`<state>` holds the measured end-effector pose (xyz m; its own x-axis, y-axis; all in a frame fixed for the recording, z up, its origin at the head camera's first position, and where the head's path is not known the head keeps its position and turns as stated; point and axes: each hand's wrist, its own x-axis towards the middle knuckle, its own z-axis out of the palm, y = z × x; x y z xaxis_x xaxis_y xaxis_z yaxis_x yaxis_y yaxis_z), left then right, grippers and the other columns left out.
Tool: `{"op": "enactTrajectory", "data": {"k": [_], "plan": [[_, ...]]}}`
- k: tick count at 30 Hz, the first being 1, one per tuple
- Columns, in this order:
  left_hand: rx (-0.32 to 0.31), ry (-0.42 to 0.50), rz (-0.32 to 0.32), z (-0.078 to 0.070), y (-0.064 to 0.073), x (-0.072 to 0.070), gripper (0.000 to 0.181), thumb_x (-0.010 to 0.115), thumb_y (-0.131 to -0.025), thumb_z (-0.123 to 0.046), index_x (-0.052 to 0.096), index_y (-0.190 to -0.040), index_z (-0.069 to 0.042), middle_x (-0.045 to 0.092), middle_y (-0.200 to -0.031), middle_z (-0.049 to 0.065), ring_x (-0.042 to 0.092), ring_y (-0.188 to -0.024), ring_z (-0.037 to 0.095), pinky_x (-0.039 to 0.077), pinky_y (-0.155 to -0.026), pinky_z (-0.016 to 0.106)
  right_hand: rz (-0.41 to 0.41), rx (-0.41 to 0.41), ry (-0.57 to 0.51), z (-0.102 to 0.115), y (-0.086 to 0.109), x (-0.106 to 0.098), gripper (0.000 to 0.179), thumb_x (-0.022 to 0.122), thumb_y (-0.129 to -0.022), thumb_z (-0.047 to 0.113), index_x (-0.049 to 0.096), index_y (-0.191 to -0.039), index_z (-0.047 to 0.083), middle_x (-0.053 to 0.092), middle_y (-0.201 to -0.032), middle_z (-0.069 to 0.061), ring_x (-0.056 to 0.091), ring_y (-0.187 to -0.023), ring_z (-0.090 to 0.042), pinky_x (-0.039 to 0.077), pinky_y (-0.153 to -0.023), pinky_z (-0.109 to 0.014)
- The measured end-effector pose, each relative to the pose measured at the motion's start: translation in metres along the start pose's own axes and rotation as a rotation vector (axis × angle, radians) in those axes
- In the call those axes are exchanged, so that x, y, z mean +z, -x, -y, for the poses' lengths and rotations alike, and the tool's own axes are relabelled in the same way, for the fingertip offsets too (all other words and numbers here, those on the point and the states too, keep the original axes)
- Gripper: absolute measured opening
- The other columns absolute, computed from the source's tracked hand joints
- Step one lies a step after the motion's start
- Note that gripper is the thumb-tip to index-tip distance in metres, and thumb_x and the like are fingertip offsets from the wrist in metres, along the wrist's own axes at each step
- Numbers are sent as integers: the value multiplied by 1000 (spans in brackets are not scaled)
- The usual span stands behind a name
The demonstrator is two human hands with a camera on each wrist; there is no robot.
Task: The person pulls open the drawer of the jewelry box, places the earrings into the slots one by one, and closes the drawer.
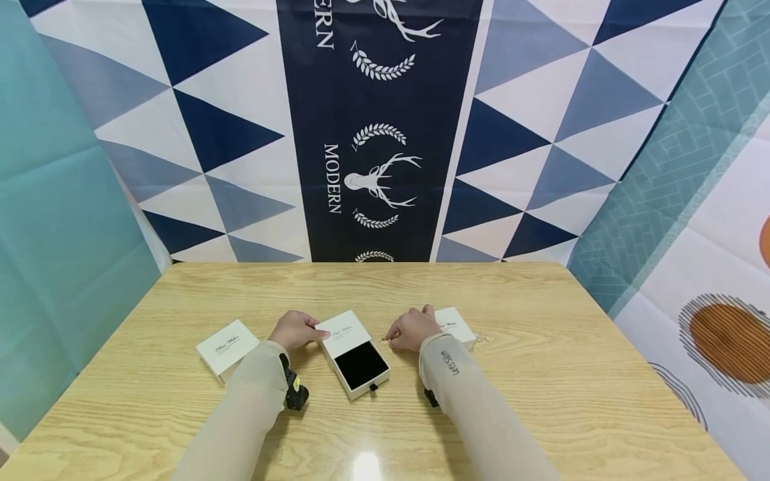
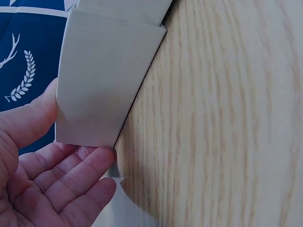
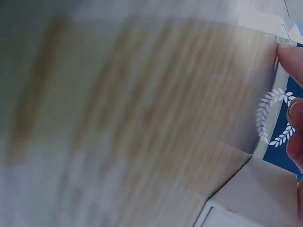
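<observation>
A white drawer-style gift box (image 1: 343, 335) with printed lettering stands at mid-table, tilted to the view. Its drawer is pulled out toward the front, showing a black padded insert (image 1: 362, 365) and a small black pull tab (image 1: 373, 387). My left hand (image 1: 295, 330) grips the far left end of the box; in the left wrist view the thumb lies on one face of the box (image 2: 106, 80) and curled fingers on another. Just right of the box, my right hand (image 1: 414, 330) pinches a small, thin gold-coloured trinket (image 1: 385, 341), too small to identify.
A similar white box (image 1: 227, 349) lies shut at the left, partly behind the left sleeve. Another white box (image 1: 455, 325) is beyond the right wrist, with a small shiny clear item (image 1: 480, 339) at its right edge. The wooden table (image 1: 577, 387) meets a patterned cloth backdrop (image 1: 385, 133).
</observation>
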<state>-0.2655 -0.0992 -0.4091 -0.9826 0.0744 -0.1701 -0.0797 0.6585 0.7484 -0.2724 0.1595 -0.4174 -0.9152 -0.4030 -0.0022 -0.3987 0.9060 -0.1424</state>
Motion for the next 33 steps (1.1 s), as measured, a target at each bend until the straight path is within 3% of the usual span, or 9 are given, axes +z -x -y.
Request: {"op": "enactTrajectory", "data": {"k": [18, 25, 33], "plan": [[5, 13, 3, 2, -1, -1, 37, 77, -81, -15, 67, -108, 7, 66, -107, 17, 59, -91, 25, 49, -79, 38, 12, -73, 78, 2, -2, -10, 6, 75, -72, 22, 76, -77, 25, 65, -78, 14, 50, -86, -15, 29, -94, -47], [5, 20, 3, 2, -1, 0, 36, 77, -80, -15, 67, -107, 7, 66, -108, 17, 60, -92, 25, 49, -79, 39, -118, -269, 139, -2, 9, -19, 16, 69, -75, 23, 78, -88, 18, 67, -83, 6, 50, -82, -16, 39, -85, -39], [22, 5, 5, 4, -3, 0, 36, 77, -81, -16, 68, -107, 6, 66, -108, 18, 60, -92, 25, 49, -79, 39, -346, -472, 222, -5, 13, -23, 12, 73, -69, 20, 77, -80, 19, 65, -75, 8, 49, -74, -15, 41, -75, -33]]}}
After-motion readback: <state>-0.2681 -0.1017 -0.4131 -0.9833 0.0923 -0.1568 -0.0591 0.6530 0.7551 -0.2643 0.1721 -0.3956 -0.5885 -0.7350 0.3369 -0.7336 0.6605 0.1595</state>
